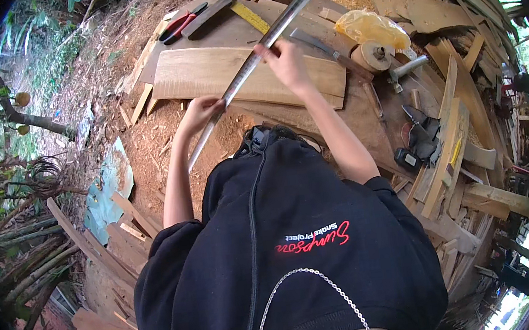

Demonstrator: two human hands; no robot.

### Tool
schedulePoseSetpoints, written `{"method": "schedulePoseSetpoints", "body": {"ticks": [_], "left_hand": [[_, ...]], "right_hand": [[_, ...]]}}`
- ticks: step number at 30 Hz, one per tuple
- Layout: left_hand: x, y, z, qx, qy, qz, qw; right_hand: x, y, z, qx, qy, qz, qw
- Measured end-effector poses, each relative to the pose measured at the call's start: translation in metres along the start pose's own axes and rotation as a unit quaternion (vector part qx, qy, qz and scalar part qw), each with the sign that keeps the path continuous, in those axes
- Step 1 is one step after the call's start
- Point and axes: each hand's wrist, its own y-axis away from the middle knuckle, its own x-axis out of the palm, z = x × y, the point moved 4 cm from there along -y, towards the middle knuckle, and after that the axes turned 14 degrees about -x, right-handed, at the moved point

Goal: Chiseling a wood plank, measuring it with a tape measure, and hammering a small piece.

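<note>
Both my hands grip a long, narrow metal straightedge (241, 76) that slants from the far right down toward my body. My left hand (203, 113) is closed around its nearer part. Farther up, my right hand (289, 64) pinches its edge between thumb and fingers. Under the straightedge, a flat light-brown wooden board (195, 72) lies across the work surface. Beyond it is a try square (208, 18) with a dark stock and yellow blade, beside red-and-black pliers (182, 26). A chisel (316, 42) with a wooden handle rests on the board's right part.
To the right are a round wooden block (371, 57), a yellowish plastic bag (374, 27), a hammer (409, 68) and a black tape measure (407, 158). Planks (450, 137) stack along the right side. Sawdust covers the ground; scrap wood (101, 249) lies left.
</note>
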Motion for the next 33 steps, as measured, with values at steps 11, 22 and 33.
{"method": "schedulePoseSetpoints", "body": {"ticks": [11,22,33], "left_hand": [[0.009,0.143,0.181,-0.194,0.127,-0.173,0.957],[0.066,0.206,0.193,-0.223,0.223,-0.221,0.923],[-0.063,0.123,0.055,-0.096,-0.194,-0.263,0.940]], "right_hand": [[0.043,0.030,-0.071,0.048,0.005,0.129,0.990],[0.063,0.025,-0.074,-0.003,0.020,0.087,0.996],[-0.074,0.046,-0.011,-0.052,0.121,-0.122,0.984]]}}
